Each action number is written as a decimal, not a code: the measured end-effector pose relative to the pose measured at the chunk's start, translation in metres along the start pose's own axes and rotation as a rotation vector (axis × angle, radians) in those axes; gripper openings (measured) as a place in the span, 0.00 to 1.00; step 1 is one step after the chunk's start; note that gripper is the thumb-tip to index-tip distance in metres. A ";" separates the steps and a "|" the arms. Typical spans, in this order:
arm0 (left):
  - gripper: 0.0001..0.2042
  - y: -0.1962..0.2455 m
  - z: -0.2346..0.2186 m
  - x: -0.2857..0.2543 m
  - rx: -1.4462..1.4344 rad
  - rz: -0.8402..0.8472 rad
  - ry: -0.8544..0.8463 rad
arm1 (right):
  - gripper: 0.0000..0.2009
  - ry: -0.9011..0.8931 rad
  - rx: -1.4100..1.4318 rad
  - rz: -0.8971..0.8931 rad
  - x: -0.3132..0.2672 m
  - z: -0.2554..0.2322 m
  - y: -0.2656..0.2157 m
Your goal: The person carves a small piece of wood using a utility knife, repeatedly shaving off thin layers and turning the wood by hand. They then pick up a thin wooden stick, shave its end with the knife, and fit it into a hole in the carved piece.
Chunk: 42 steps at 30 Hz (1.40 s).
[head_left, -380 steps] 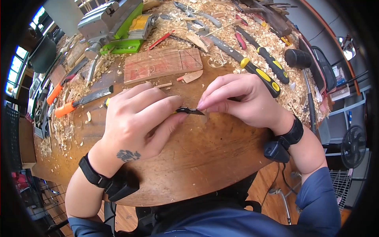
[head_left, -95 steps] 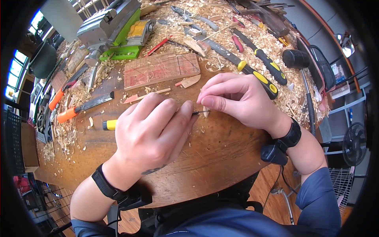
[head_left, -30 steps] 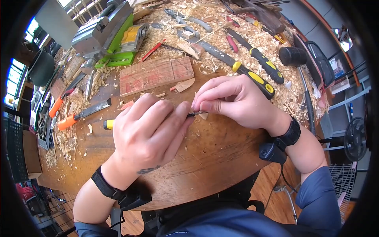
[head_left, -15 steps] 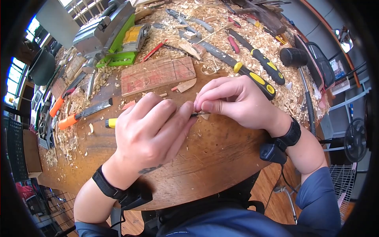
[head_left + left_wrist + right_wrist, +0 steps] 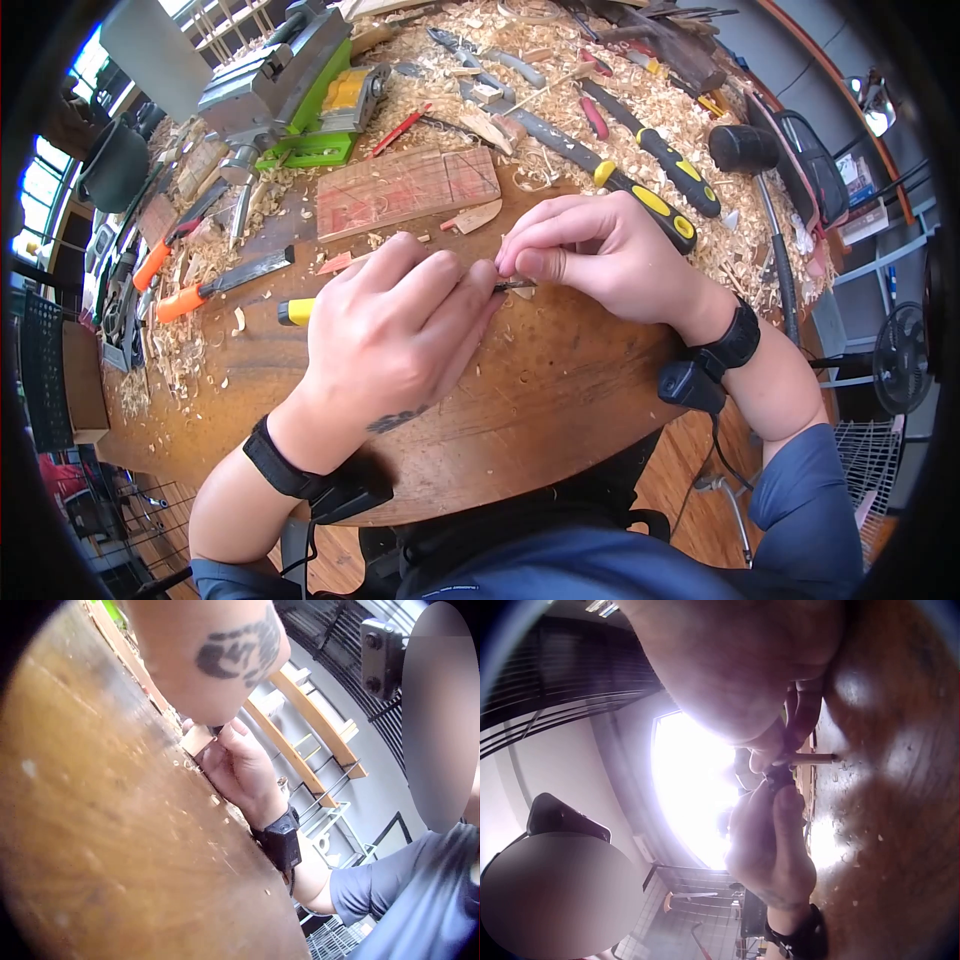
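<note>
My left hand (image 5: pixel 395 335) grips a utility knife (image 5: pixel 296 312), whose yellow and black handle end sticks out behind the fist. Its dark blade (image 5: pixel 512 285) emerges at the fingertips and lies against a small piece of wood (image 5: pixel 524 293). Thumb and fingers of my right hand (image 5: pixel 615 255) pinch that piece from the other side, covering most of it. Seen from the left wrist, the pale wood (image 5: pixel 196 739) pokes out below the fingers, close over the table. From the right wrist it looks like a short stick (image 5: pixel 815 759). The two hands nearly meet.
Behind the hands lie a reddish board (image 5: pixel 408 192), a small pointed wood piece (image 5: pixel 472 217) and wood shavings (image 5: pixel 560 60). A green and grey vise (image 5: pixel 305 150) stands back left. Orange-handled chisels (image 5: pixel 180 303) lie left; yellow-black rasps (image 5: pixel 650 215) and a mallet (image 5: pixel 745 150) lie right.
Since the oldest frame my left hand has turned over more on its side, and a red-tipped stick now lies by the board. Over the last second both hands keep almost the same grip.
</note>
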<state>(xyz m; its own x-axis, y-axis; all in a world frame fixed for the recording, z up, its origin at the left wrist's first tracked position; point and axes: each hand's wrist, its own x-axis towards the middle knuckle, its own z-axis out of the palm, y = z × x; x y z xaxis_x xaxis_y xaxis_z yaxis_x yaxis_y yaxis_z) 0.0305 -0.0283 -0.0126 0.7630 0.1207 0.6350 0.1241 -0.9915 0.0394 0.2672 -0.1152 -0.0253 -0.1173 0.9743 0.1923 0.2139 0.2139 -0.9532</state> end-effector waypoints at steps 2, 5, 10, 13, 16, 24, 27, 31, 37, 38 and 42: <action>0.14 0.000 0.003 -0.002 0.013 0.018 0.023 | 0.07 -0.005 0.017 0.011 0.000 0.000 0.000; 0.13 0.002 0.006 -0.007 0.052 0.024 -0.123 | 0.07 0.001 -0.005 -0.010 0.000 0.000 0.002; 0.13 0.002 0.005 -0.006 0.058 0.020 -0.096 | 0.07 0.001 -0.029 -0.023 0.000 0.000 0.002; 0.14 0.001 0.006 -0.006 0.059 0.019 -0.087 | 0.07 0.011 -0.021 -0.017 0.000 0.000 0.002; 0.08 0.001 0.004 -0.006 0.064 0.037 -0.073 | 0.07 0.017 -0.004 -0.018 0.000 0.001 0.002; 0.15 0.002 0.003 -0.004 0.067 0.030 -0.028 | 0.07 0.019 -0.004 0.002 0.000 0.001 0.002; 0.12 0.002 0.006 -0.005 0.079 0.039 -0.047 | 0.07 0.017 -0.002 0.006 0.000 0.001 0.002; 0.14 0.005 0.004 -0.007 0.060 0.019 -0.135 | 0.07 0.017 -0.013 -0.011 0.000 0.001 0.002; 0.09 0.002 0.007 -0.007 0.057 0.020 -0.043 | 0.07 0.033 -0.019 -0.007 0.000 0.002 0.002; 0.09 0.002 0.007 -0.006 0.056 0.022 -0.044 | 0.07 0.035 -0.019 -0.007 0.000 0.002 0.002; 0.13 0.004 -0.002 -0.002 0.027 0.003 0.031 | 0.08 0.040 -0.005 -0.006 0.000 0.002 0.003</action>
<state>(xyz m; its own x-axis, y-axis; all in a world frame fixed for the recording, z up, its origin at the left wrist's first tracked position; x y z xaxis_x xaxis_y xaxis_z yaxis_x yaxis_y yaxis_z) 0.0287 -0.0328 -0.0123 0.7437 0.1155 0.6584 0.1387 -0.9902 0.0170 0.2655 -0.1148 -0.0286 -0.0799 0.9751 0.2069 0.2184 0.2197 -0.9508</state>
